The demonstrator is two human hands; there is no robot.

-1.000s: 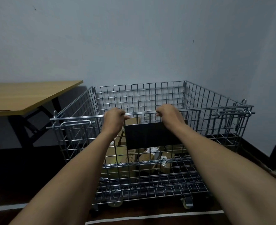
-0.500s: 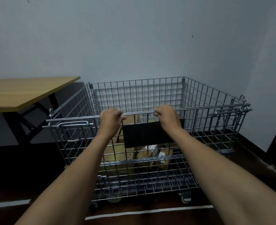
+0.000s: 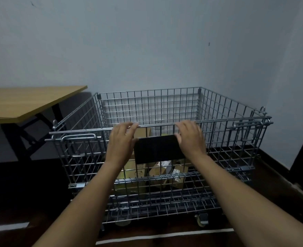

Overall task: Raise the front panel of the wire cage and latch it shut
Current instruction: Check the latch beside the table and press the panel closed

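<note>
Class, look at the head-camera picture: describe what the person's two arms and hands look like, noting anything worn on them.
Both forearms are bare as far as the frame shows: no sleeves, gloves, watch or wristband. The left hand and right hand are bare too. No ring is clearly visible, though the dim light hides fine detail on the fingers.

cage (image 3: 223,111) top open | front panel (image 3: 86,157) upright blocks front | table (image 3: 27,102) crowds left

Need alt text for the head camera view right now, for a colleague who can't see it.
Both hands, left hand and right hand, rest loosely on the top rail of the wire cage's raised front panel. Cardboard boxes sit inside; a wooden table stands to the left.
</note>
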